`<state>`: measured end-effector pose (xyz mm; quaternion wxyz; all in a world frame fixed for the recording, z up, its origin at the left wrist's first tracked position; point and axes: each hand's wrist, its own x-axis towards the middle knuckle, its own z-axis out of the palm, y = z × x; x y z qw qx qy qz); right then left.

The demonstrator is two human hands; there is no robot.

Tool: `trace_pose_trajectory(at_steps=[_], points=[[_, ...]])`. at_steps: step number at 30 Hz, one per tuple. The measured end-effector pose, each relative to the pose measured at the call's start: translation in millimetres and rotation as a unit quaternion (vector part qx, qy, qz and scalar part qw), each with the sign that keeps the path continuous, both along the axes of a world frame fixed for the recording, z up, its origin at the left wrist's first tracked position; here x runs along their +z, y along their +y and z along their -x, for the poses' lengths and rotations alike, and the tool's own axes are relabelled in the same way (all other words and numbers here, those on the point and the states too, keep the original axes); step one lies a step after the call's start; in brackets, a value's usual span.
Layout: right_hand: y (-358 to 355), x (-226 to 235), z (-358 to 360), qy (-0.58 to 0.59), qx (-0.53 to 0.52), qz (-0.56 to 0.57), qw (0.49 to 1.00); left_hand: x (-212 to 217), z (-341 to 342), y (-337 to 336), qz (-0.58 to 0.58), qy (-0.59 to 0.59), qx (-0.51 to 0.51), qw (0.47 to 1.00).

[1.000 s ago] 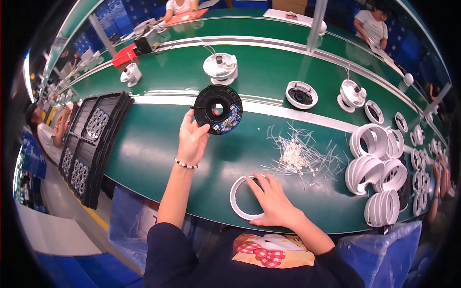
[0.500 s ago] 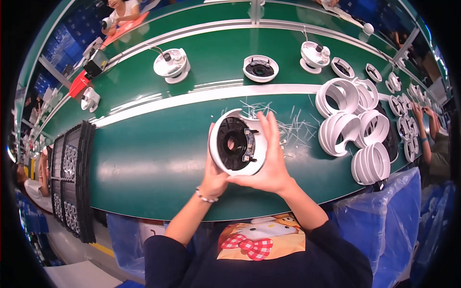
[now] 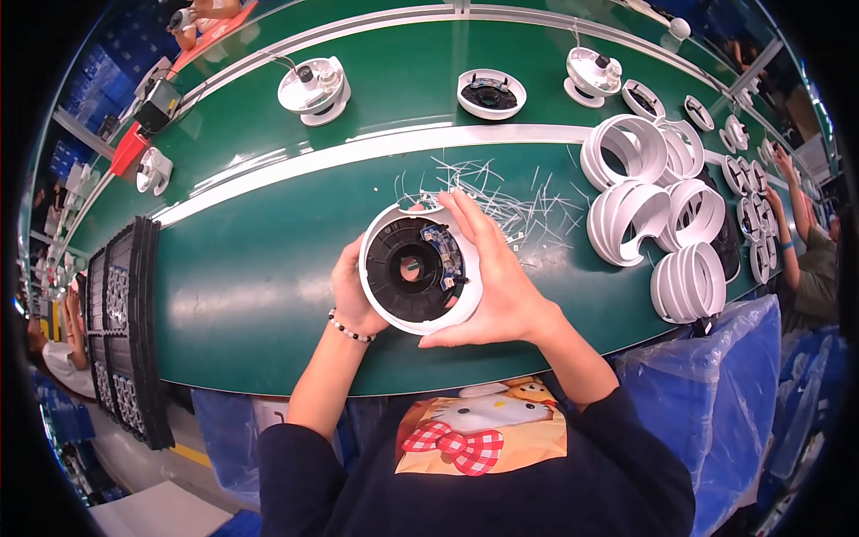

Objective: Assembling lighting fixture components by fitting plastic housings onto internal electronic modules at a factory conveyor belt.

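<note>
Between my two hands is a round white plastic housing [image 3: 472, 300], raised above the green table, its open side facing up. Inside it sits a black disc [image 3: 389, 268] with a hole in the centre and a small blue circuit board [image 3: 441, 253] along its right side. My left hand [image 3: 352, 291] grips the left rim, its fingers partly hidden behind the housing. My right hand [image 3: 501, 291] wraps the right side, thumb under the near edge and fingers reaching along the far right rim.
Thin white strips [image 3: 501, 201] lie scattered beyond the hands. Stacked white rings [image 3: 689, 282] stand at the right, above a plastic-lined blue bin [image 3: 698, 394]. Black trays [image 3: 125, 331] are piled at the left. White assemblies [image 3: 313, 89] sit on the far belt; a co-worker's arms [image 3: 787, 224] show far right.
Both hands have moved the housing slightly left, and it has turned so its inside faces up more squarely. The whole view has shifted a little.
</note>
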<state>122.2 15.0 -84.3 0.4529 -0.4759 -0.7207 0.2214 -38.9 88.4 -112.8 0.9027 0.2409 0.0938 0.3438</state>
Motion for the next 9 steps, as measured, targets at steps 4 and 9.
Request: trace_pose_trajectory(at_steps=[4, 9], points=[[-2, -4, 0, 0.140, -0.011, 0.021, 0.990, -2, 2, 0, 0.083, -0.100, -0.062, 0.990], [-2, -2, 9, -0.040, -0.036, 0.014, 0.998, -19, 0, 2, 0.075, -0.032, 0.049, 0.995]])
